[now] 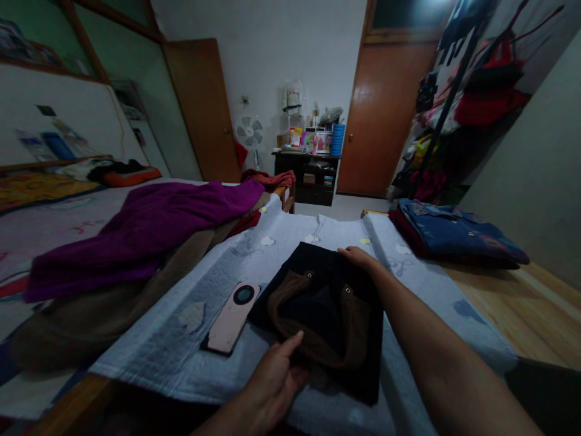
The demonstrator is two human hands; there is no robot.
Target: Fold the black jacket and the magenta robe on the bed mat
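Observation:
A folded black garment [363,363] with a brown collar and two metal snaps lies at a slant on a pale blue quilted sheet [313,225]. At its near edge, my left hand [281,375] grips it, thumb on top by the collar and the other fingers partly hidden under the fold. My right hand [358,256] reaches along the right side and holds the far corner, its fingertips curled at the edge. Just left of the garment rests a pink phone [229,324] with a round black camera ring.
Folded blue clothing [454,227] is stacked on a wooden surface [503,300] to the right. A purple blanket [149,224] and a brown blanket [104,321] lie to the left. Farther back stand a fan [249,133], a black cabinet [304,178] and a clothes rack [447,109].

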